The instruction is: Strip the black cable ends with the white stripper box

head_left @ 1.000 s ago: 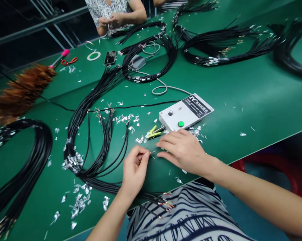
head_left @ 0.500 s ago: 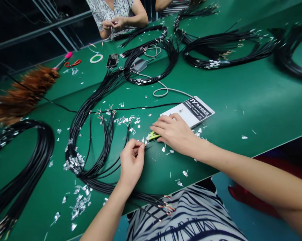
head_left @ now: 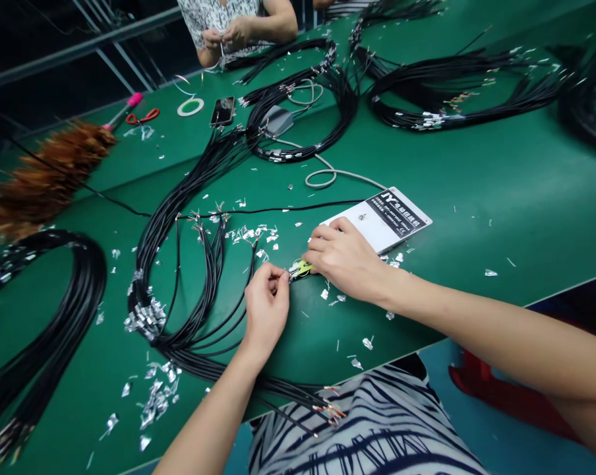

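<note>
My left hand (head_left: pixel 267 305) is closed in a pinch around the end of a black cable (head_left: pixel 232 324), its tip mostly hidden by my fingers. The cable runs back to a bundle of black cables (head_left: pixel 152 254) with stripped ends on the green table. My right hand (head_left: pixel 347 258) is wrapped around small yellow-green snips (head_left: pixel 300 269), whose blades meet the cable end right at my left fingertips. Just behind my right hand lies a white device with a black label (head_left: pixel 397 214). Foil scraps (head_left: pixel 251 234) are scattered near both hands.
Another coil of black cables (head_left: pixel 75 290) lies at the left, and more coils (head_left: pixel 426 119) lie at the back. A phone (head_left: pixel 223 111), a tape roll (head_left: pixel 190 107), red scissors (head_left: pixel 143 117) and a brown feather duster (head_left: pixel 51 175) are farther away. Opposite sits a person in a patterned top (head_left: pixel 204 20).
My left hand has moved slightly up and right, bringing the cable end against the snips' blades. My right hand has shifted a little; the camera view has also moved slightly.
</note>
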`<state>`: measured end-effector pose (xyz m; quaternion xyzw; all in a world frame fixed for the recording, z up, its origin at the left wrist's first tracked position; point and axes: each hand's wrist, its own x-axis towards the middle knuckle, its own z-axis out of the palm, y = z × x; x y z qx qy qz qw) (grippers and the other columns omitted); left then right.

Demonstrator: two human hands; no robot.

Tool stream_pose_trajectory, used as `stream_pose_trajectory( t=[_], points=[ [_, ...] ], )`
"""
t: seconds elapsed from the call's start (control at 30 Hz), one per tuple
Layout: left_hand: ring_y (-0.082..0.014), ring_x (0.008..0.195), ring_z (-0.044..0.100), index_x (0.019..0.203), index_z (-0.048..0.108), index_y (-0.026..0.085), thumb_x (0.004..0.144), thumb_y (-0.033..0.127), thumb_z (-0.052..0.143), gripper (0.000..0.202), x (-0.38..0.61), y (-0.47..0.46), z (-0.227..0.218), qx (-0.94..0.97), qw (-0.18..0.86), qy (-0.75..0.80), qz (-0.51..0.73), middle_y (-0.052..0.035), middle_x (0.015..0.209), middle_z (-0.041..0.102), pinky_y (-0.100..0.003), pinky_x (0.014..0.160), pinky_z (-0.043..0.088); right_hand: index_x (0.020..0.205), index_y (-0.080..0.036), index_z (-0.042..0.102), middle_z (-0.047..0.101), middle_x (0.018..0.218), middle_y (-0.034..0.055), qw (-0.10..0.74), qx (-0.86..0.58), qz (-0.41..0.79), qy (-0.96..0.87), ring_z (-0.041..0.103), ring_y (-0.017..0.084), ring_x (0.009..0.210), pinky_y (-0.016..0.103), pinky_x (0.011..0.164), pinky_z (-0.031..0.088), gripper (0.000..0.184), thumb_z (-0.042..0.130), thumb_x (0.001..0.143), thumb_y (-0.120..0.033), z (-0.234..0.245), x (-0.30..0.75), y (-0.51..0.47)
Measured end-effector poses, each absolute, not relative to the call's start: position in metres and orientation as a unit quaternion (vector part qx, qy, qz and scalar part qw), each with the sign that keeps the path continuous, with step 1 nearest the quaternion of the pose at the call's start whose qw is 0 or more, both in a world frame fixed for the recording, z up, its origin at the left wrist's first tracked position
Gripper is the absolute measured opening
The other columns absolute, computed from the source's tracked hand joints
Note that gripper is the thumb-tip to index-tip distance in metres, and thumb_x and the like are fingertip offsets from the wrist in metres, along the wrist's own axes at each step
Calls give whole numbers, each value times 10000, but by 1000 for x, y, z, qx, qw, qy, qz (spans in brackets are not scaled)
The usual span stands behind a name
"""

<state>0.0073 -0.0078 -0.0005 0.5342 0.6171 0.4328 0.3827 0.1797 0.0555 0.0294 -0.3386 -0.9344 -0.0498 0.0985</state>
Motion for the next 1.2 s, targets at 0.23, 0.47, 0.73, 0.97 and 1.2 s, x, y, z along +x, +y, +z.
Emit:
stream_pose_trajectory(
  t=[0.23,0.47,0.73,0.97,1.2],
  points=[
    [-100,531,463,722,522,190,822,249,578,129,10,-6,-1,529,380,617,443,33,646,502,-209,490,332,813,-199,679,716,832,43,95,-339,-44,-935,521,242,929,389,773,257,133,610,894,-120,30,179,54],
    [-106,538,479,738,530,197,828,271,581,127,8,-6,-3,526,388,616,440,31,655,522,-210,485,323,1024,-186,676,729,1095,81,160,-345,-8,-925,556,275,1093,421,842,292,132,619,904,-177,39,195,45],
    [-102,522,469,743,552,190,820,267,601,119,5,-6,-4,523,398,610,443,29,638,527,-205,465,296,910,-232,587,746,1100,53,358,-452,0,-817,631,252,1061,418,880,393,168,559,882,-69,27,247,-3],
    [-88,479,428,715,549,188,786,288,632,148,-3,-7,0,509,398,622,443,43,601,500,-199,439,279,891,-262,629,762,1066,1,351,-473,-45,-807,654,242,1023,433,910,365,204,593,845,-67,8,246,-4],
    [-93,566,505,864,571,185,767,305,688,193,-7,-30,29,469,470,587,463,16,703,549,-193,495,394,960,-245,638,751,1048,49,437,-434,70,-785,654,250,1054,429,911,478,200,606,851,-81,25,222,-17]
  ],
)
